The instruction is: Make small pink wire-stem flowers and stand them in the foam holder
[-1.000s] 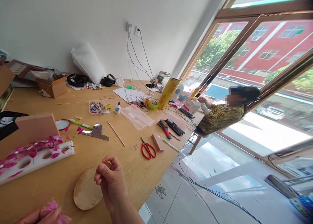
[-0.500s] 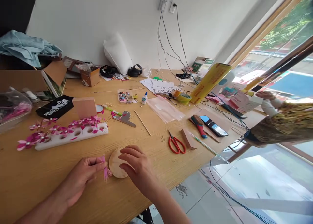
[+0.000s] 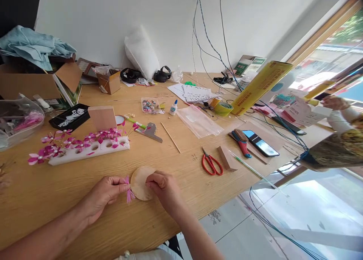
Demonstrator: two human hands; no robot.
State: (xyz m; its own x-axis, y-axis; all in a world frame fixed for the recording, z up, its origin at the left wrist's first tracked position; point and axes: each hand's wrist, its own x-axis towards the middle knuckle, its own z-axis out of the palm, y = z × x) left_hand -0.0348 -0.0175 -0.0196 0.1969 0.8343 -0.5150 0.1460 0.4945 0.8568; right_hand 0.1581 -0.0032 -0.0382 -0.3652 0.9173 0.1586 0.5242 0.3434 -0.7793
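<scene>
My left hand (image 3: pixel 109 190) pinches a small pink tassel (image 3: pixel 130 193) at the left edge of a round wooden disc (image 3: pixel 141 182) lying on the table. Over the disc's right side is my right hand (image 3: pixel 163 186), thumb and fingertips pressed together; whatever they hold, if anything, is too small to make out. Behind, a white foam block (image 3: pixel 93 154) with holes bears pink flowers (image 3: pixel 53 148) on wire stems. Red-handled scissors (image 3: pixel 211 164) lie to the right of my hands.
A wooden stick (image 3: pixel 170 137), a metal clip (image 3: pixel 151 131), a glue bottle (image 3: pixel 173 108) and a bead box (image 3: pixel 150 105) lie farther back. At the right are a phone (image 3: pixel 261 143), a brush (image 3: pixel 241 139) and cables. Another person's sleeve (image 3: pixel 334 148) shows at the far right.
My right hand's fingers, spread above the disc before, are now closed together at its right side. My left hand still holds the tassel. The view has shifted slightly.
</scene>
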